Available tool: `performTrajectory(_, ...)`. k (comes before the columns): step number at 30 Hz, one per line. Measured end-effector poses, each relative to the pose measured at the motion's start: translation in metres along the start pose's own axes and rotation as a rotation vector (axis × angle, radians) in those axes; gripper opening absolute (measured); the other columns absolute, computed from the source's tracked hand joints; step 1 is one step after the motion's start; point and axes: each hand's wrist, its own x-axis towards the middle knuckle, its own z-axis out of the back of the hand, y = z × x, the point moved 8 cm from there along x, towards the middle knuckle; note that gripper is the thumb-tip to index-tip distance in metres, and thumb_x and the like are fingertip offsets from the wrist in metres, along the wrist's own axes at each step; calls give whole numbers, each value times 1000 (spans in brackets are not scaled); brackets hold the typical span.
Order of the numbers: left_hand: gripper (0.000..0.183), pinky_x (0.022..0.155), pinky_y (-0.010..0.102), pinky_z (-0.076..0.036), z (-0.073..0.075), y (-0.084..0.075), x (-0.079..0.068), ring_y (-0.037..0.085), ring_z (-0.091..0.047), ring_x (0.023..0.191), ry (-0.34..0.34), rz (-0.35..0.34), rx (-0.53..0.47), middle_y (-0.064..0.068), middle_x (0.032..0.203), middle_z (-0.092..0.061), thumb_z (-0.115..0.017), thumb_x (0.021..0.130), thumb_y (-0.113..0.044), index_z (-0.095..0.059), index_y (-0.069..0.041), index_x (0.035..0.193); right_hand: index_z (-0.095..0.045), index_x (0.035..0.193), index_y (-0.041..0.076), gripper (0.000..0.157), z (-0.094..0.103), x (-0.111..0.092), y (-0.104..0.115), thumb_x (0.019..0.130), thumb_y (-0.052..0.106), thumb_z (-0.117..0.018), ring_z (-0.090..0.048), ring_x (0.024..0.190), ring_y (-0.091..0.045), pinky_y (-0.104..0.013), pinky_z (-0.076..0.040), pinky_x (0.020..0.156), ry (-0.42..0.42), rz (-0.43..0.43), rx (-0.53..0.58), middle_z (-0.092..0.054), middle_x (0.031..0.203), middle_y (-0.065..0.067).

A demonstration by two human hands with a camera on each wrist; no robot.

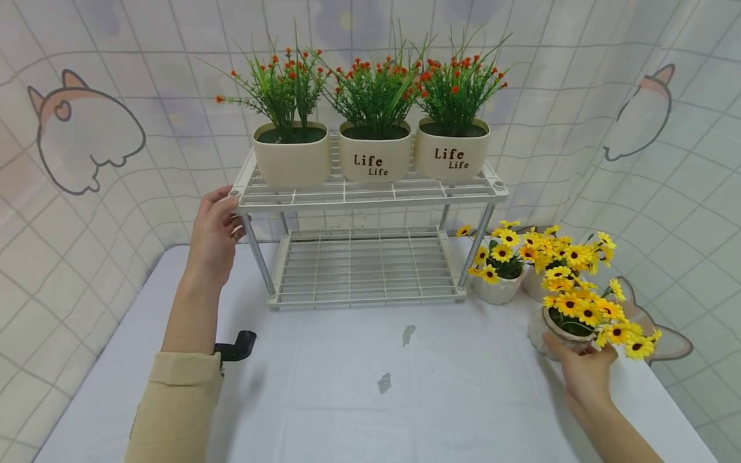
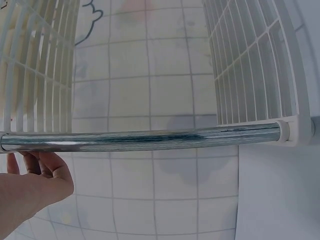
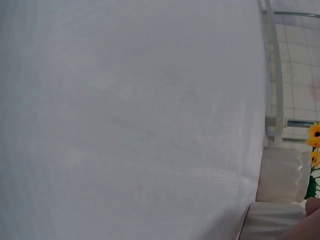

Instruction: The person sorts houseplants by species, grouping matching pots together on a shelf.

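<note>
My left hand (image 1: 213, 238) holds the front left corner of a white two-tier wire rack (image 1: 365, 204), thumb near the top corner and fingers curled behind. In the left wrist view, its fingertips are right by the upper end of a metal post (image 2: 150, 140). At the right, my right hand (image 1: 587, 376) grips a white ribbed flower pot (image 1: 539, 334) of yellow daisy-like flowers (image 1: 587, 313), thumb on the near side. The right wrist view shows the pot (image 3: 272, 220) close by the tabletop, with part of the hand at the lower right edge.
Three cream planters (image 1: 373, 154) with red-flowered greenery stand on the rack's upper shelf. Beside the rack's right post are two more pots of yellow flowers, one a white pot (image 1: 496, 289). A white cloth covers the table (image 1: 347, 360); a tiled-pattern curtain (image 1: 191, 96) hangs behind.
</note>
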Motion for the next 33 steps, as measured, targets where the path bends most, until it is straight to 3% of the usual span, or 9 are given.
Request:
performTrajectory(3, 39, 89, 27, -33, 0, 0, 0, 16, -47, 107, -1, 3, 6, 4, 128, -52, -55, 106, -33, -40, -20, 139, 26, 155, 26, 121, -1, 5, 5, 93, 30, -78, 7, 154, -13, -27, -5, 120, -23, 58, 27, 14, 169, -1)
performTrajectory(9, 39, 89, 28, -33, -2, -2, 0, 16, -47, 108, 4, -1, 12, 4, 128, -53, -55, 106, -33, -41, -20, 139, 17, 157, 37, 118, -4, 10, 14, 92, 20, -80, -3, 154, -10, -30, -3, 121, -54, 176, 22, -1, 170, 7)
performTrajectory(17, 40, 90, 29, -32, -1, -1, 0, 16, -46, 108, -2, 7, 21, 4, 129, -53, -55, 105, -34, -40, -20, 140, 14, 159, 35, 115, -5, 9, 15, 92, 23, -80, -3, 154, -10, -27, -2, 120, -63, 164, 25, -1, 170, 8)
performTrajectory(33, 39, 88, 28, -33, -1, -1, 0, 16, -47, 106, -9, 0, 21, 6, 129, -52, -54, 106, -33, -41, -19, 139, -1, 160, 34, 111, -1, 7, 19, 88, 11, -82, -15, 153, -12, -26, -9, 120, -109, 212, 7, -17, 168, 5)
